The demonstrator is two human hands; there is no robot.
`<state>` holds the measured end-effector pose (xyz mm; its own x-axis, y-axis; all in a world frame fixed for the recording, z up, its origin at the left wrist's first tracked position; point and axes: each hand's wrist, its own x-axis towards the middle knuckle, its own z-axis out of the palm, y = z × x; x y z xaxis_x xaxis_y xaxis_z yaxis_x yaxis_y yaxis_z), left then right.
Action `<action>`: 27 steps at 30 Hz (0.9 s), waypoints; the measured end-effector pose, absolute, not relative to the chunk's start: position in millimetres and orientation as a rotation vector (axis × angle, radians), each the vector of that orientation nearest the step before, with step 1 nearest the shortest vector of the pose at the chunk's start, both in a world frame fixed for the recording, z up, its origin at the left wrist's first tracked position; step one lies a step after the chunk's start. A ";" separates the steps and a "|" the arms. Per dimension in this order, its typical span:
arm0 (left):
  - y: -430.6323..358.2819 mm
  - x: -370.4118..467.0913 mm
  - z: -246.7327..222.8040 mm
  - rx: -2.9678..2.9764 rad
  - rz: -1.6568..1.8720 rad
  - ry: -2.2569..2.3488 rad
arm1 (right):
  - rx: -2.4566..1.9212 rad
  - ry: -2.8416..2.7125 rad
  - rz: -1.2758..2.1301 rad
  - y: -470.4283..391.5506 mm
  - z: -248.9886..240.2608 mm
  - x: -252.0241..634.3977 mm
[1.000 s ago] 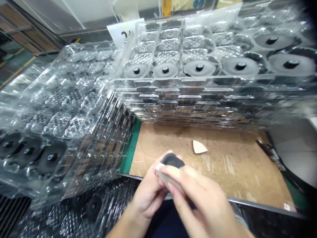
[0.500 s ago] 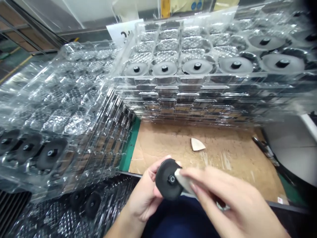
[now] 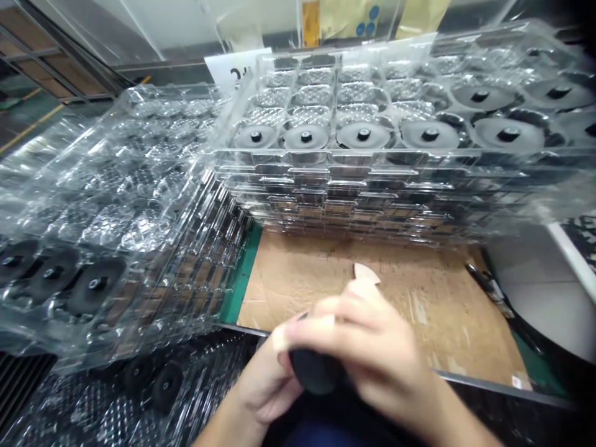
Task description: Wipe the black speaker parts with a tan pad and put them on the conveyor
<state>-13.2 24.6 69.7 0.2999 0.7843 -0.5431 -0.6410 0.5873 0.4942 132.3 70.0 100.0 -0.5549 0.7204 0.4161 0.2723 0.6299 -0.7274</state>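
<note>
Low in the view, my left hand (image 3: 267,379) is closed around the edge of a black round disc (image 3: 316,371). The disc's central hub is now covered. My right hand (image 3: 372,341) lies across the top of the disc, its fingers bent and slightly blurred. At its fingertips a pale bit of a white wedge-shaped pad (image 3: 280,339) shows; most of that pad is hidden. Beyond the right hand, a second white wedge-shaped pad (image 3: 365,273) rests on the cardboard sheet (image 3: 288,273), partly covered by the knuckles.
Stacked clear plastic trays (image 3: 326,177) with black discs in their front pockets stand behind the cardboard. Another tray stack (image 3: 153,186) rises at left. More discs in a tray (image 3: 167,385) sit low left. A black pen-like object (image 3: 487,285) lies at right.
My right hand has moved left across the disc, covering its hub and most of the pad it holds. The disc has tipped and sits slightly lower. The view has shifted a little.
</note>
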 end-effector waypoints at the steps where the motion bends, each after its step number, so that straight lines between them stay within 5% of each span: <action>1: 22.8 -13.9 67.6 0.199 0.942 0.797 | -0.917 -2.082 0.857 75.5 93.5 135.1; 5: 16.0 -18.1 63.8 0.133 0.939 0.622 | -1.432 -1.952 1.023 91.3 44.5 140.8; 11: 12.8 -21.7 66.1 0.101 0.887 0.527 | -1.472 -1.937 1.031 67.3 -18.1 132.9; 20: 3.5 -13.3 61.3 0.245 0.964 0.377 | -1.392 -1.864 1.183 39.3 5.9 173.0; 27: -15.0 -8.6 67.9 1.302 1.204 1.055 | -1.375 -1.771 1.059 1.5 9.8 170.6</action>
<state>-8.6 -15.0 67.9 0.1133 0.9893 0.0923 -0.0388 -0.0885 0.9953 170.6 1.5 9.8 -0.2390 0.9709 0.0149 0.4462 0.1234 -0.8864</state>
